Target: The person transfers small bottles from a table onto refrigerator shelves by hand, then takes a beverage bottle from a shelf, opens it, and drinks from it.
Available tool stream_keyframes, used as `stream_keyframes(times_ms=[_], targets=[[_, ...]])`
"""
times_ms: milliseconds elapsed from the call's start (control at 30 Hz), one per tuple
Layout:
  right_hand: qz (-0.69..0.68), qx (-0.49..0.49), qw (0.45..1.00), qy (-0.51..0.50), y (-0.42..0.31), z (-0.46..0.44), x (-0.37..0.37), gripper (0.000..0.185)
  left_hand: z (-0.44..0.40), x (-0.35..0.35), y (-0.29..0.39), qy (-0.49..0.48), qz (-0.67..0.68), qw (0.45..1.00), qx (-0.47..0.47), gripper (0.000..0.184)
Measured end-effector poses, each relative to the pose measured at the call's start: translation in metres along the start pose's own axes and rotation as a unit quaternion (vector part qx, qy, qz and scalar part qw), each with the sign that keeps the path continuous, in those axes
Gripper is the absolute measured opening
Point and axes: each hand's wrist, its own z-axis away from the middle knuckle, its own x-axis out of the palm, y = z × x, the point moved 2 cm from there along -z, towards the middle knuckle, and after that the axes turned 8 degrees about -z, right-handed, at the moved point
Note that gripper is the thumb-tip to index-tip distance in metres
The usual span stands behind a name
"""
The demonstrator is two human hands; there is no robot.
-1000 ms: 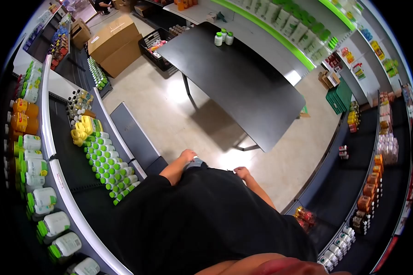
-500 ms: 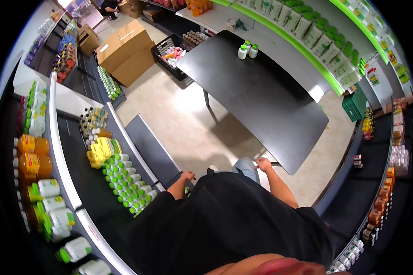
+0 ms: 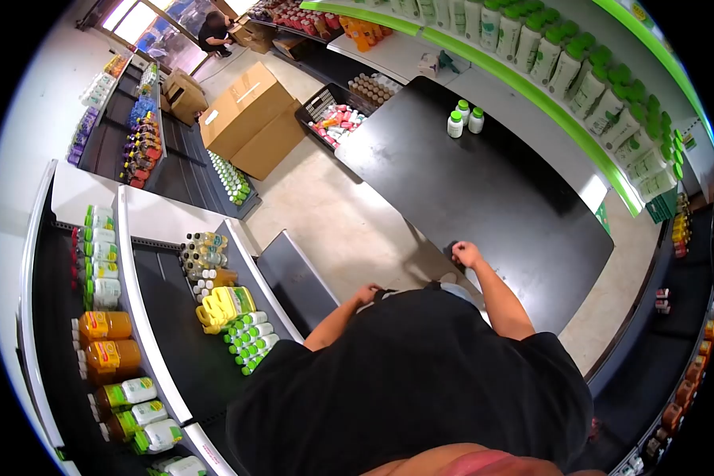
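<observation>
The left hand is low before the person's waist, apart from the table; I cannot tell from here whether it is wide or narrow. The right hand is narrow, and its fingers seem to pinch a small dark thing at the near edge of the table. In my opinion, such a small thing needs a gentle but steady grip, and the knuckles should not knock this edge. Farther, three white bottles stand toward the table's far end, and a black basket is just beside that end.
</observation>
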Motion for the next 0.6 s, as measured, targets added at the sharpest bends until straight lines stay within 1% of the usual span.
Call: stream_keyframes(times_ms=[33,67,167,200,267,300,333,367,400,433,467,500,533,600], targets=[[0.016,0.007,1.0,0.023,-0.008,-0.016,-0.003,0.016,-0.006,-0.014,0.012,0.014,0.004,0.996,-0.09,0.034],[0.03,0.012,0.998,0.049,-0.012,-0.025,-0.006,0.016,-0.008,-0.028,0.027,0.029,0.024,0.993,-0.113,0.035],[-0.019,0.02,0.997,0.076,-0.022,-0.039,-0.008,0.015,-0.035,-0.064,0.03,0.032,0.053,0.99,-0.124,0.035],[0.007,0.004,0.998,0.067,-0.01,-0.046,-0.01,0.015,-0.044,-0.072,0.031,0.035,0.038,0.989,-0.136,0.035],[0.062,-0.027,0.996,0.052,0.033,-0.054,-0.021,0.015,-0.055,-0.082,0.044,0.019,-0.012,0.991,-0.13,0.034],[0.022,-0.012,0.998,0.063,0.04,-0.044,-0.025,0.015,-0.064,-0.087,0.055,0.009,-0.037,0.992,-0.122,0.033],[-0.018,0.0,0.997,0.077,0.039,-0.032,-0.032,0.016,-0.068,-0.093,0.073,-0.017,-0.072,0.988,-0.135,0.032],[-0.122,0.052,0.984,0.118,0.022,-0.011,-0.037,0.018,-0.076,-0.097,0.084,-0.027,-0.115,0.987,-0.108,0.029],[-0.228,0.105,0.955,0.157,0.006,0.014,-0.037,0.019,-0.092,-0.103,0.084,-0.002,-0.159,0.986,-0.041,0.028],[-0.278,0.123,0.933,0.194,0.002,0.03,-0.038,0.021,-0.107,-0.109,0.086,0.021,-0.199,0.979,0.028,0.027],[-0.316,0.121,0.909,0.243,0.018,0.04,-0.039,0.019,-0.124,-0.117,0.101,0.019,-0.244,0.967,0.07,0.026],[-0.347,0.111,0.884,0.291,0.033,0.045,-0.047,0.018,-0.147,-0.128,0.127,0.022,-0.283,0.951,0.118,0.025],[-0.339,0.131,0.864,0.348,0.04,0.053,-0.049,0.018,-0.163,-0.139,0.147,0.025,-0.32,0.933,0.161,0.025],[-0.313,0.195,0.817,0.443,0.055,0.085,-0.038,0.02,-0.206,-0.161,0.183,-0.055,-0.294,0.923,0.243,0.024]])
